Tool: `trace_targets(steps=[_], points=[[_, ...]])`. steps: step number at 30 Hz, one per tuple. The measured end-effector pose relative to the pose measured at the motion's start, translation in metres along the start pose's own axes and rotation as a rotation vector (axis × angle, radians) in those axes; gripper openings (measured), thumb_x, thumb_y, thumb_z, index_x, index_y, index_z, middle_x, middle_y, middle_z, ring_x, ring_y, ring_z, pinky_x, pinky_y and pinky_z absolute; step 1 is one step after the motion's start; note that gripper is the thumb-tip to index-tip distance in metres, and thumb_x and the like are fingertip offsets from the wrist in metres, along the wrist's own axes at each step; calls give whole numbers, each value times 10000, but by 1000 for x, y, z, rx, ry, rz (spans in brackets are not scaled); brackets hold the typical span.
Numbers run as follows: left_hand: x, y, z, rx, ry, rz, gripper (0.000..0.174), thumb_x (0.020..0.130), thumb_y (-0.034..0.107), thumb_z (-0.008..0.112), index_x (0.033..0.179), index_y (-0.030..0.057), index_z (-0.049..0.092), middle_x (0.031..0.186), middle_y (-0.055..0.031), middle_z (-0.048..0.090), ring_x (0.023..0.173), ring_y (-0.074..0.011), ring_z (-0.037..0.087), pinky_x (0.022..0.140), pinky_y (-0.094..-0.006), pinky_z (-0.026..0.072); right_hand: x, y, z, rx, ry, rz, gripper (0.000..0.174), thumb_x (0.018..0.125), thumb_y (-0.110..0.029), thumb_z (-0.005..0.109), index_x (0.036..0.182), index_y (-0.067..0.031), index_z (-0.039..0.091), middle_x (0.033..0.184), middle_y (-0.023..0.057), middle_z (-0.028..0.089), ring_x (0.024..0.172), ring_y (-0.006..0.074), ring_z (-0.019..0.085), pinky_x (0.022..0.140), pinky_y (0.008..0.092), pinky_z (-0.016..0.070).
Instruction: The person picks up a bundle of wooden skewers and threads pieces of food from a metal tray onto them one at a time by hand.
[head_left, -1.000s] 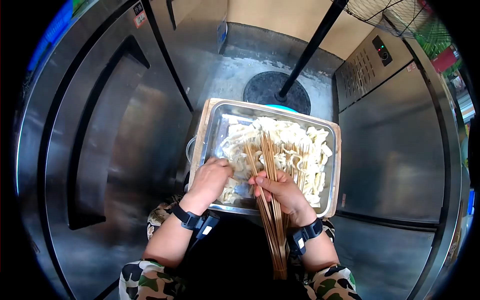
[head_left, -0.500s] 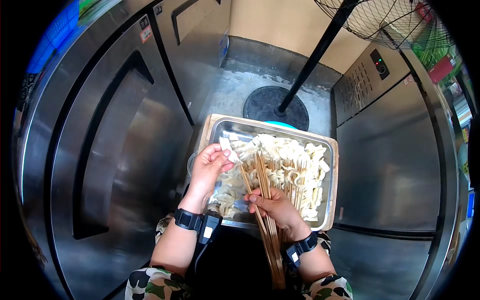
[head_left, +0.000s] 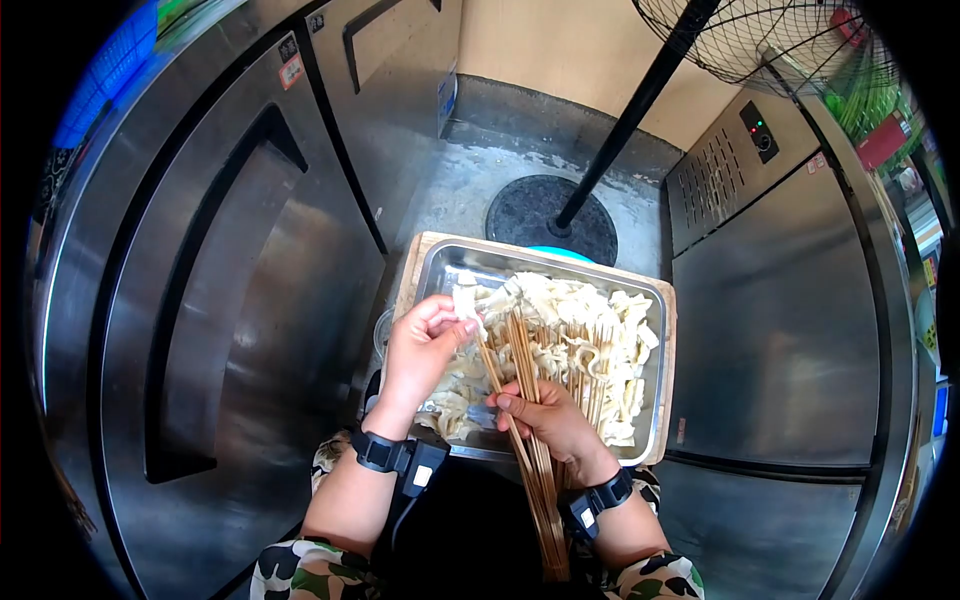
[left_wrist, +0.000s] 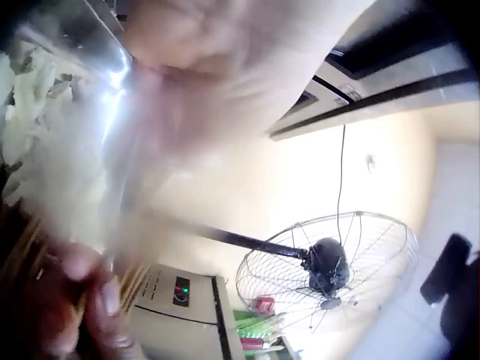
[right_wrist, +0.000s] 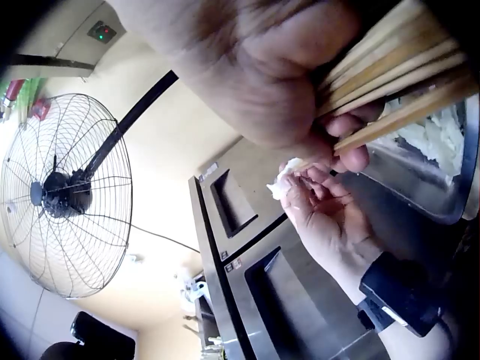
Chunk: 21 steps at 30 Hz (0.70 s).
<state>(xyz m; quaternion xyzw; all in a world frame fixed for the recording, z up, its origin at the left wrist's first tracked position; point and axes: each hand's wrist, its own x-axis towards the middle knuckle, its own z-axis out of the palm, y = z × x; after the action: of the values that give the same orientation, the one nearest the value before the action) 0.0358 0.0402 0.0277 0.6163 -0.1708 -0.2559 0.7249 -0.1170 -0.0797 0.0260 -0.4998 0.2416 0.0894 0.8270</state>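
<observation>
My left hand pinches a pale, floppy strip of food between thumb and fingers, above the left side of the tray. The strip meets the tip of one bamboo skewer; the right wrist view shows this white piece at the skewer's end. My right hand grips a bundle of bamboo skewers, with one set apart toward the left hand. Beneath both hands is a metal tray of similar off-white strips, several with skewers through them. The left wrist view is blurred around the fingers.
The tray stands on a wooden board before my lap. Steel cabinets flank me on the left and right. Beyond the tray, a standing fan's black round base sits on the floor; its wire cage is overhead.
My left hand has risen from the tray's left side with a pale strip and moved to the tip of the separate skewer. The right hand keeps holding the bundle. The head view has shifted slightly.
</observation>
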Motion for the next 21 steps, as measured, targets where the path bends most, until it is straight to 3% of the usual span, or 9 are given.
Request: trace_targets(steps=[5,6,8,9,12,16,21], points=[[-12,18,10,520,10,427,113,762,-56,595,845,14,627,787,-89,658,715,-142,647,620,-243,503,-1,-1,0,-24,9,-13,113,871,-142,580,898,-37,611,856,63,653,569,50,521,493,161,381],[-11,18,11,513,7,422,114,764,-57,590,843,15,629,786,-88,658,718,-137,646,620,-240,501,-2,-3,2,-31,15,-17,117,872,-146,579,898,-37,613,836,59,651,558,48,507,490,161,376],[-12,17,13,501,6,406,116,769,-59,579,840,17,631,783,-86,658,723,-129,645,621,-235,498,-5,-7,4,-47,27,-16,123,874,-154,577,897,-39,615,796,51,646,534,44,479,485,160,365],[-12,13,13,361,2,273,93,797,-30,582,865,17,625,789,-56,660,698,-101,629,601,-216,482,-4,-6,4,-35,9,-19,130,873,-161,582,899,-40,620,737,41,633,513,41,450,480,160,354],[-10,9,12,123,62,118,69,825,1,585,887,18,612,794,-37,656,661,-61,593,561,-188,448,-4,-8,5,-37,3,-12,136,872,-165,583,903,-39,622,706,38,625,511,41,451,480,159,354],[-3,-1,9,-174,22,-123,153,845,76,605,990,46,568,808,-35,654,673,-32,556,598,-173,426,-5,-9,5,-45,2,6,138,872,-167,584,906,-39,623,706,37,626,511,42,453,479,158,354],[-5,1,9,-168,15,-124,238,855,130,604,1081,67,563,841,-35,656,737,-64,589,624,-174,428,-3,-4,6,-51,28,-22,125,869,-158,588,904,-44,624,729,43,634,511,43,457,471,161,353]])
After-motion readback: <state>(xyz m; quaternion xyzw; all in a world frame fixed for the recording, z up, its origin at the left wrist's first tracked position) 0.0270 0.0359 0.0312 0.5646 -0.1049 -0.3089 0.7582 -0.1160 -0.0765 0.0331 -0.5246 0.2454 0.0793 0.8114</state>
